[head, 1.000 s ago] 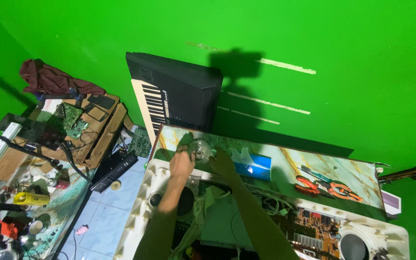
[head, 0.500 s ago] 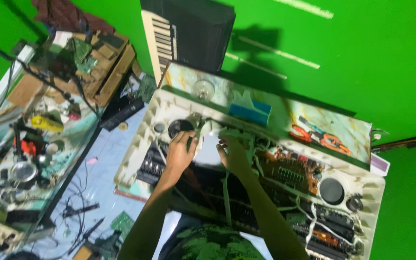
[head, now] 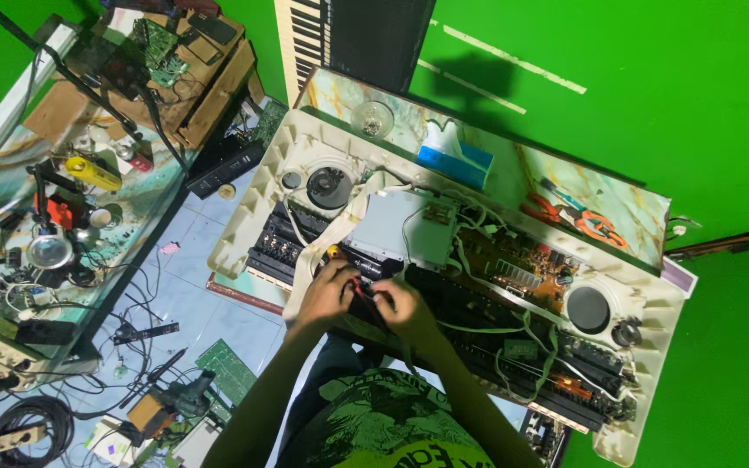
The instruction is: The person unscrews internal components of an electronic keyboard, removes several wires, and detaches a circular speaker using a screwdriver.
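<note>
An opened white electronic keyboard casing (head: pixel 262 186) lies face down on a table, with circuit boards, ribbon cables and two round speakers exposed. Both my hands meet over its near edge, at the black key section. My left hand (head: pixel 327 295) is closed around a thin tool (head: pixel 357 288) with a yellow end and a red and black handle, probably a screwdriver. My right hand (head: pixel 407 308) has its fingers curled against the tool's lower end. The tip is hidden between my fingers.
A blue box (head: pixel 452 163) and a clear bulb (head: pixel 373 119) sit on the table's far side, with orange-handled pliers (head: pixel 591 227) at the right. A black keyboard (head: pixel 366 39) leans behind. A cluttered bench (head: pixel 54 217) with tools stands left, with cables and boards on the floor.
My hands have drawn back from the far part of the casing to its near edge and closed on the tool. The view has tilted down and moved closer.
</note>
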